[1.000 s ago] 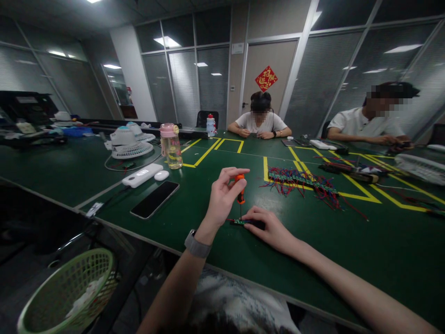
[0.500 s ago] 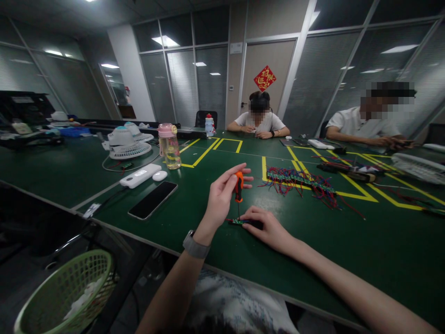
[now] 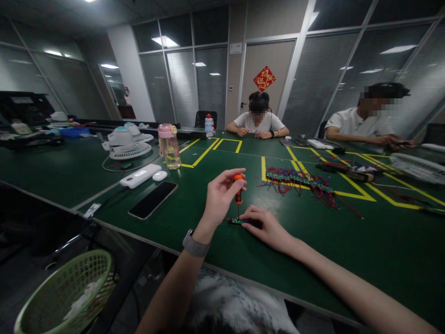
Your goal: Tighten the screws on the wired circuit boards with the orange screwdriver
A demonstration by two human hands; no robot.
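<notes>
My left hand (image 3: 219,197) pinches the top of a small orange-handled screwdriver (image 3: 238,194), held upright with its tip on a small green circuit board (image 3: 237,221). The board lies flat on the green table (image 3: 208,232). My right hand (image 3: 266,228) presses down on the board's right end, fingers curled over it. A grey watch band sits on my left wrist.
A black phone (image 3: 153,199), a white remote and mouse, a pink-lidded bottle (image 3: 169,145) and small fans (image 3: 125,143) lie to the left. A heap of red and blue wired boards (image 3: 299,180) lies ahead. Two seated people work across the table. A green basket (image 3: 64,293) stands low left.
My left fingers have rolled round the screwdriver handle: stretched out half a second ago, now curled over its top again. The right hand and board have stayed put.
</notes>
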